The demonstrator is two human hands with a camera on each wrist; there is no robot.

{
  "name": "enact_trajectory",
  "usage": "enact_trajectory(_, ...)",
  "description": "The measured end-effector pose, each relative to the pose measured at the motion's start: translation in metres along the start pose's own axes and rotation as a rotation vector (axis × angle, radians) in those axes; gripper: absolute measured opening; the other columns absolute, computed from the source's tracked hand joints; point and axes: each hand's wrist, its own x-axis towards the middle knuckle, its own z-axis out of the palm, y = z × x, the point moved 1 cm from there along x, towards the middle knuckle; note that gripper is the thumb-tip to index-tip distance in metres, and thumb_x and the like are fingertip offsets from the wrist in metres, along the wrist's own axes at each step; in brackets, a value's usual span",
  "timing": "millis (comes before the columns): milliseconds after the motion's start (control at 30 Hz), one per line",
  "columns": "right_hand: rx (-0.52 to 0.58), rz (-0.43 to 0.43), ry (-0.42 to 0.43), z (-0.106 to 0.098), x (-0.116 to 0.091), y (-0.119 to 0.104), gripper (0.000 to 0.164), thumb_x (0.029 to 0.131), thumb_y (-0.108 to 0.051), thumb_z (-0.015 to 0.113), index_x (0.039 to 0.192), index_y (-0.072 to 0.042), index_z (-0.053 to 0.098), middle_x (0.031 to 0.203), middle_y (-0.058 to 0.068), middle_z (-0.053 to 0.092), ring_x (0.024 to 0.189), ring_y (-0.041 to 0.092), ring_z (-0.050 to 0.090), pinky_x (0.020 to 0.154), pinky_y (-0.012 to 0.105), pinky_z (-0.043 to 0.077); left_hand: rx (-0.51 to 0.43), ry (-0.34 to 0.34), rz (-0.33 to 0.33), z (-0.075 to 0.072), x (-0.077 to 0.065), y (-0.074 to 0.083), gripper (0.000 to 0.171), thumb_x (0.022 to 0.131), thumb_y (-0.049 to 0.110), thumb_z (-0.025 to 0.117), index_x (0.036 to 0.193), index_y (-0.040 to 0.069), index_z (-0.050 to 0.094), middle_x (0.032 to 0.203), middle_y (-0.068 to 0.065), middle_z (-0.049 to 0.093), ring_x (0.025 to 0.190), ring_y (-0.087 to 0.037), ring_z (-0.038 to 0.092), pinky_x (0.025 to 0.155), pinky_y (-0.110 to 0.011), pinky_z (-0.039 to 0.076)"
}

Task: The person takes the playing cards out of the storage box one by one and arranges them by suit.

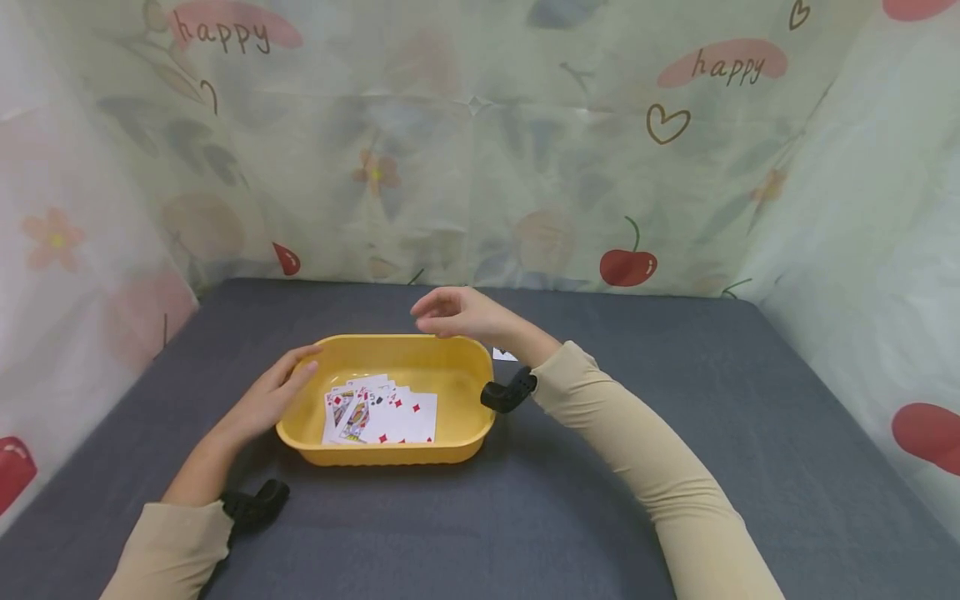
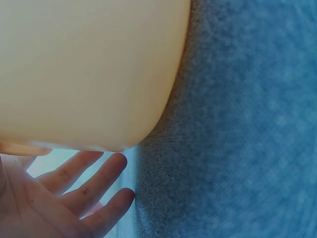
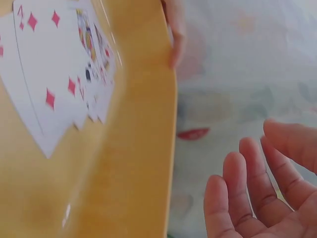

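Note:
A yellow plastic tub (image 1: 405, 454) stands on the dark cloth. Inside lie several playing cards (image 1: 401, 417), face up and overlapping, with a king and red diamonds among them. My left hand (image 1: 270, 390) rests against the tub's left end, thumb near the rim; in the left wrist view its fingers (image 2: 94, 191) extend loosely by the outer wall. Over the far right rim hovers my right hand (image 1: 461, 315), its fingers (image 3: 235, 183) loosely bent and holding nothing. Another white card (image 1: 504, 354) lies right of the tub, partly hidden by my right forearm.
A dark grey cloth (image 1: 600, 517) covers the table. Pale printed curtains (image 1: 472, 167) hang behind it and along both sides. Black wrist bands (image 1: 255, 504) sit on both forearms.

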Motion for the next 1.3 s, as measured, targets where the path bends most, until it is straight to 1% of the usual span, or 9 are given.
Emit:
enact_trajectory(133,-0.031,-0.008,-0.072,0.014,0.01,0.0,0.034,0.09,-0.016,0.061,0.122,-0.005,0.056,0.118,0.014,0.061,0.114,0.035,0.055,0.097,0.039,0.047,-0.001,-0.001,0.004,0.0,0.0,-0.001,0.059,0.1,0.043,0.033,0.145,0.004,0.026,0.151,-0.026,0.022,0.136,-0.043,0.025,0.107,-0.061,0.024)
enact_trajectory(267,-0.112,-0.011,-0.129,0.026,0.022,0.003,0.036,0.088,-0.014,0.063,0.122,-0.003,0.057,0.11,0.011,0.063,0.104,0.026,0.059,0.084,0.024,0.05,-0.002,-0.001,0.011,0.0,0.001,-0.001,0.059,0.1,0.042,0.033,0.145,0.004,0.026,0.15,-0.026,0.022,0.136,-0.043,0.025,0.106,-0.061,0.024)
enact_trajectory(300,-0.13,-0.011,-0.144,0.029,0.024,0.004,0.036,0.088,-0.014,0.064,0.122,-0.002,0.057,0.11,0.011,0.064,0.101,0.023,0.06,0.082,0.023,0.05,-0.002,-0.001,0.013,0.0,0.001,-0.001,0.059,0.1,0.042,0.033,0.145,0.004,0.027,0.15,-0.026,0.022,0.136,-0.043,0.025,0.106,-0.061,0.024)
enact_trajectory(433,-0.181,0.012,-0.203,0.038,0.03,0.006,0.037,0.087,-0.013,0.065,0.121,-0.002,0.058,0.11,0.01,0.065,0.093,0.012,0.06,0.082,0.026,0.051,-0.003,0.0,0.015,0.0,0.0,-0.001,0.059,0.1,0.042,0.033,0.144,0.003,0.027,0.15,-0.026,0.022,0.136,-0.043,0.025,0.107,-0.061,0.023)
enact_trajectory(500,-0.192,0.042,-0.233,0.043,0.032,0.009,0.037,0.086,-0.013,0.065,0.121,-0.002,0.057,0.108,0.01,0.065,0.091,0.01,0.059,0.084,0.029,0.051,-0.005,0.001,0.016,0.0,0.0,-0.001,0.059,0.1,0.042,0.033,0.144,0.003,0.027,0.15,-0.026,0.022,0.136,-0.043,0.025,0.107,-0.061,0.023)
enact_trajectory(600,-0.199,0.09,-0.265,0.048,0.036,0.013,0.036,0.086,-0.011,0.065,0.12,-0.002,0.057,0.105,0.009,0.065,0.086,0.009,0.057,0.081,0.029,0.05,-0.003,0.003,0.013,0.0,0.0,0.0,0.059,0.1,0.042,0.033,0.144,0.003,0.027,0.15,-0.027,0.023,0.135,-0.043,0.025,0.107,-0.061,0.023)
enact_trajectory(867,-0.233,0.144,-0.291,0.057,0.043,0.029,0.034,0.083,-0.008,0.068,0.115,-0.001,0.058,0.091,0.004,0.062,0.071,0.01,0.052,0.063,0.02,0.043,0.002,0.007,0.008,0.0,0.0,0.0,0.058,0.1,0.041,0.034,0.144,0.003,0.027,0.15,-0.026,0.022,0.136,-0.044,0.024,0.107,-0.062,0.022)
enact_trajectory(1133,-0.313,0.151,-0.279,0.063,0.043,0.032,0.033,0.078,-0.01,0.074,0.109,-0.004,0.062,0.088,0.001,0.059,0.07,0.008,0.05,0.059,0.015,0.041,-0.003,0.005,0.009,0.0,0.0,0.0,0.058,0.1,0.042,0.033,0.144,0.003,0.028,0.15,-0.026,0.022,0.136,-0.043,0.024,0.107,-0.062,0.022)
enact_trajectory(1300,-0.35,0.146,-0.295,0.065,0.041,0.032,0.035,0.074,-0.008,0.077,0.105,-0.003,0.062,0.079,-0.002,0.053,0.063,0.007,0.047,0.055,0.015,0.039,-0.001,0.004,0.008,0.0,0.0,0.0,0.06,0.1,0.043,0.033,0.144,0.003,0.027,0.15,-0.026,0.022,0.136,-0.044,0.024,0.107,-0.062,0.022)
